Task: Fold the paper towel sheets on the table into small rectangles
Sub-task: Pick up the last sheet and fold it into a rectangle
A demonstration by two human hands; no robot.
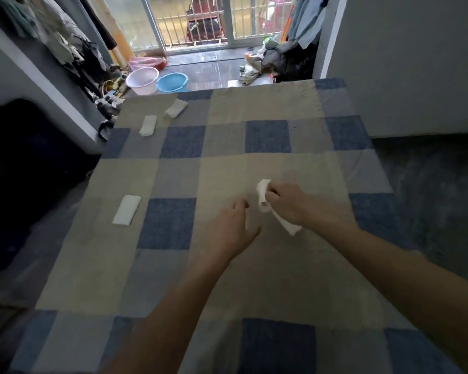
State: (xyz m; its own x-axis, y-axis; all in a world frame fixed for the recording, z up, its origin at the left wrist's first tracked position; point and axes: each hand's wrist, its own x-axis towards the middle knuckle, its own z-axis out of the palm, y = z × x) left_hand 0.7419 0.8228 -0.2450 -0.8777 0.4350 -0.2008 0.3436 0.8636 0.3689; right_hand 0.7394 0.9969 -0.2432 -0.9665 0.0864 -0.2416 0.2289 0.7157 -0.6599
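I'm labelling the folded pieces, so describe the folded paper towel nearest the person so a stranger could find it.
Start at the checked tablecloth and go to its left edge. Beside a dark blue square lies the folded towel, flat, alone, left of both hands. The other two folded pieces sit far off by the back left corner, and the fourth is gripped in the right hand.

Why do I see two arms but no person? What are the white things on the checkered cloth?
The camera sits on the person's head and looks down, so only their arms show. The right hand grips a crumpled paper towel sheet. The left hand hovers beside it, holding nothing. Three folded paper towels lie on the checkered tablecloth: a near one on the left and two farther away. On the floor behind sit a pink basin and a blue basin.
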